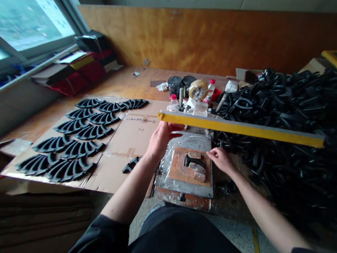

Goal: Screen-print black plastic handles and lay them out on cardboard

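My left hand (162, 138) is at the left edge of the metal plate (175, 143), its thumb and a finger apart with a gap between them; the bar hides part of the fingers. At the right edge of the wooden board (178, 166), the fingertips of my right hand (221, 159) are pinched together; anything between them is too small to tell. A black curved part (195, 161) lies on the board among small blocks (199, 177). Over the plate's far side runs a long yellow and grey bar (241, 129).
Rows of black curved parts (74, 150) lie on cardboard (116, 137) at left, with a few more (131, 165) near my left forearm. A big black heap (299, 114) fills the right. Behind stand black tubs (174, 85), a tape roll (198, 90) and bottles (211, 89).
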